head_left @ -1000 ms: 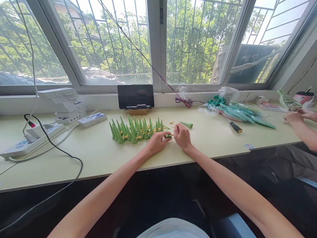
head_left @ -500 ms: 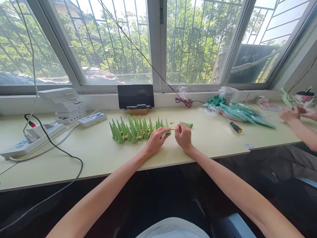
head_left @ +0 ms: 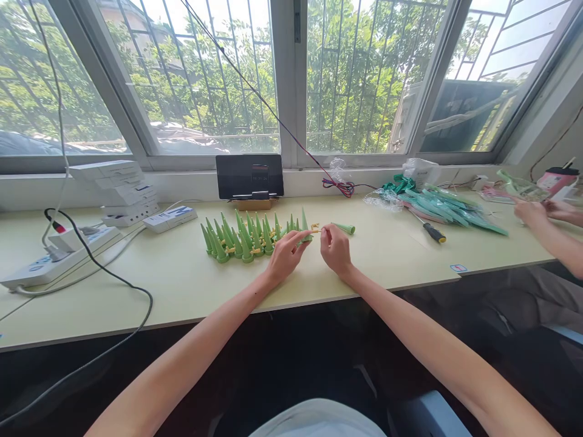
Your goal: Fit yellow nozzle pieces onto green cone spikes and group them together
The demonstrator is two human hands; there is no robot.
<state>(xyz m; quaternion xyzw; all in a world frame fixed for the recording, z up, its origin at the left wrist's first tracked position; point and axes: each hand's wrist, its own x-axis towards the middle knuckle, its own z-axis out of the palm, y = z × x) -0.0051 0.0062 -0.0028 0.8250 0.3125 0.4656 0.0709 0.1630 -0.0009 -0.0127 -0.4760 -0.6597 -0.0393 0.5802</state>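
Note:
My left hand (head_left: 286, 258) pinches the base of a green plastic cone (head_left: 304, 226) and holds it upright at the right end of a cluster of green cones (head_left: 248, 238) standing on the table. My right hand (head_left: 336, 249) is closed beside it, its fingertips on a small yellow piece (head_left: 314, 228) at the cone's side. One more green cone (head_left: 344, 227) lies on its side just beyond my right hand. Small yellow bits show among the standing cones.
A dark tablet (head_left: 249, 176) leans at the window sill. White boxes (head_left: 119, 190) and a power strip (head_left: 54, 255) with black cables lie at left. A screwdriver (head_left: 428, 229) and teal packets (head_left: 444, 206) lie at right, where another person's hands (head_left: 542, 211) handle a packet.
My left hand has raised the cone from the table surface and turned it upright. My right hand moved up with it to the yellow piece. The other person's hands shifted at far right.

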